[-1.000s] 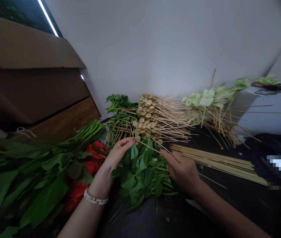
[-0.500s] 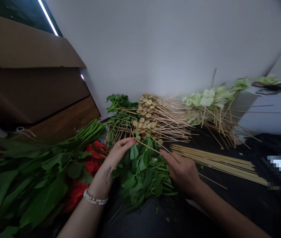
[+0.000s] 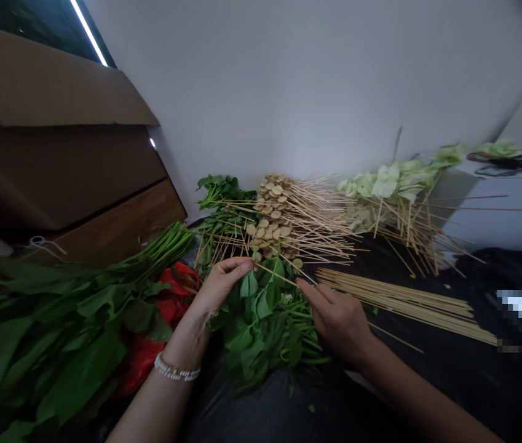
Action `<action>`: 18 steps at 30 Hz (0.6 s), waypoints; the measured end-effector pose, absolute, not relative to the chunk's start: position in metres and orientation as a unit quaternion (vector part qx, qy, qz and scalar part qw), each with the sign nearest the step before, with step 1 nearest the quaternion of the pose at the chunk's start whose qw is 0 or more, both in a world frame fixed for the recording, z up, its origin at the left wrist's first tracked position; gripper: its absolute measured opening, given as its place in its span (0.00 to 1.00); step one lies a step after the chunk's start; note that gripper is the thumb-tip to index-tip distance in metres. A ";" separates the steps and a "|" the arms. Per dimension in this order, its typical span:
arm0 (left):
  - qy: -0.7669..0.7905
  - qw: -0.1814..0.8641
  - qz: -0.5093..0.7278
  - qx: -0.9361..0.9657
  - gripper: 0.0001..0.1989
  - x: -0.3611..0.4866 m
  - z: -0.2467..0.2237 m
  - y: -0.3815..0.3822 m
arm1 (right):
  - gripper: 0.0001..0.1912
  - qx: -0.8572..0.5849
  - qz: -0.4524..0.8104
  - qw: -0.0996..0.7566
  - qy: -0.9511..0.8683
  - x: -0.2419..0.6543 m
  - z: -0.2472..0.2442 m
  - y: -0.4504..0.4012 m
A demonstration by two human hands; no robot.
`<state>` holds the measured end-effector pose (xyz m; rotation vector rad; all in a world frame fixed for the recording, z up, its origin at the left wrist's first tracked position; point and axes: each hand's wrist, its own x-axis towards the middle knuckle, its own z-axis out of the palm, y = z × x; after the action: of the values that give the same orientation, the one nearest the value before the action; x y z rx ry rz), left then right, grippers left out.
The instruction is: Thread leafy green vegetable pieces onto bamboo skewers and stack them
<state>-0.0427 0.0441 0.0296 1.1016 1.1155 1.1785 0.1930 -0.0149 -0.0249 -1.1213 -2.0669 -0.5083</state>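
My right hand [image 3: 341, 317] is closed on a thin wooden skewer [image 3: 276, 272] that slants up to the left. At the skewer's far end, the thumb and forefinger of my left hand [image 3: 226, 280] pinch a green leafy stem [image 3: 254, 255]; how far the skewer passes into it is too small to tell. Leaves hang just below the fingertips. Beneath both hands lies a heap of loose leafy greens [image 3: 246, 335] with cut stems pointing right. A bundle of bare skewers [image 3: 408, 301] rests to the right of my right hand.
Skewered round pale slices [image 3: 272, 231] are piled against the wall, with skewered greens [image 3: 228, 221] beside them. Skewered pale cabbage-like leaves [image 3: 387, 181] lie back right. Long leafy greens [image 3: 76, 326] and a red plastic bag [image 3: 143, 363] are left, below a cardboard box [image 3: 58, 166]. Black sheeting [image 3: 251, 412] covers the surface.
Almost nothing differs. Both hands hold the same pose over the heap, with only a very slight shift of the left forearm.
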 end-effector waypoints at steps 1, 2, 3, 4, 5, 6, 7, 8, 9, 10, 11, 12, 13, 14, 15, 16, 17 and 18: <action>0.475 0.550 0.498 0.473 0.17 -0.043 0.030 0.044 | 0.21 -0.435 -0.198 0.359 -0.802 0.193 -0.025 -0.015; 0.478 0.541 0.497 0.481 0.17 -0.043 0.031 0.044 | 0.21 -0.435 -0.197 0.359 -0.802 0.193 -0.025 -0.015; 0.482 0.531 0.498 0.488 0.17 -0.042 0.031 0.044 | 0.21 -0.434 -0.195 0.358 -0.803 0.193 -0.025 -0.015; 0.487 0.519 0.499 0.494 0.17 -0.042 0.032 0.043 | 0.21 -0.435 -0.194 0.357 -0.804 0.193 -0.025 -0.015; 0.491 0.508 0.500 0.501 0.17 -0.042 0.033 0.043 | 0.21 -0.435 -0.191 0.356 -0.805 0.193 -0.025 -0.015; 0.493 0.500 0.501 0.506 0.17 -0.041 0.033 0.043 | 0.21 -0.435 -0.189 0.355 -0.806 0.192 -0.025 -0.015; 0.495 0.497 0.500 0.509 0.17 -0.041 0.034 0.043 | 0.21 -0.433 -0.187 0.356 -0.807 0.192 -0.026 -0.015; 0.494 0.499 0.497 0.509 0.17 -0.041 0.033 0.043 | 0.21 -0.431 -0.185 0.358 -0.807 0.192 -0.026 -0.015; 0.494 0.506 0.492 0.508 0.17 -0.041 0.033 0.043 | 0.21 -0.429 -0.184 0.361 -0.808 0.192 -0.026 -0.015; 0.493 0.514 0.486 0.507 0.17 -0.042 0.032 0.043 | 0.20 -0.427 -0.182 0.364 -0.808 0.191 -0.026 -0.015; 0.491 0.522 0.480 0.506 0.17 -0.042 0.032 0.044 | 0.20 -0.425 -0.181 0.369 -0.807 0.191 -0.026 -0.016; 0.490 0.526 0.474 0.507 0.17 -0.042 0.031 0.044 | 0.20 -0.424 -0.180 0.371 -0.806 0.191 -0.026 -0.016; 0.490 0.528 0.470 0.510 0.17 -0.042 0.030 0.044 | 0.20 -0.424 -0.179 0.372 -0.806 0.190 -0.026 -0.016; 0.491 0.528 0.466 0.513 0.17 -0.042 0.030 0.044 | 0.20 -0.425 -0.177 0.373 -0.806 0.190 -0.026 -0.016; 0.492 0.528 0.464 0.515 0.17 -0.042 0.030 0.044 | 0.19 -0.425 -0.175 0.373 -0.806 0.189 -0.026 -0.016; 0.492 0.527 0.462 0.516 0.17 -0.041 0.029 0.044 | 0.19 -0.426 -0.173 0.371 -0.807 0.189 -0.026 -0.016; 0.492 0.527 0.461 0.517 0.16 -0.040 0.029 0.043 | 0.19 -0.426 -0.171 0.371 -0.807 0.189 -0.026 -0.016; 0.492 0.528 0.458 0.519 0.16 -0.039 0.029 0.043 | 0.19 -0.425 -0.171 0.371 -0.808 0.188 -0.026 -0.016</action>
<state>-0.0389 0.0431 0.0290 1.2393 1.1748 1.0940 0.1882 -0.0165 -0.0264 -1.0895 -2.0725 -0.4389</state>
